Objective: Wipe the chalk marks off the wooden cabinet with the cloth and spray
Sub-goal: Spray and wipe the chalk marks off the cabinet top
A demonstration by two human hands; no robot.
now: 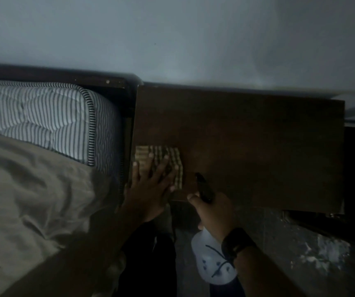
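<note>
nearest the camera, the right hand is clamped around the neck of the spray bottle, a dark band on its wrist. the bottle's pale body hangs down toward the camera and its long axis runs up and slightly left, so the dark nozzle points away over the front edge of the wooden cabinet. the forefinger sits beside the nozzle head; whether it presses a trigger cannot be told.

the left hand lies flat with fingers spread, palm down, pressing the cloth onto the cabinet top at its front left corner. the cloth is a ribbed, tan rectangle, its far part showing past the fingertips; its left edge is just at the cabinet's left edge. that grip is open, flat on the cloth, not closed around it.

the cabinet top runs wide to the right of both hands, dark and bare there; chalk marks cannot be made out in the dim light. its back edge meets the wall. just left of it stands the bed frame with a striped mattress and a rumpled sheet.
</note>
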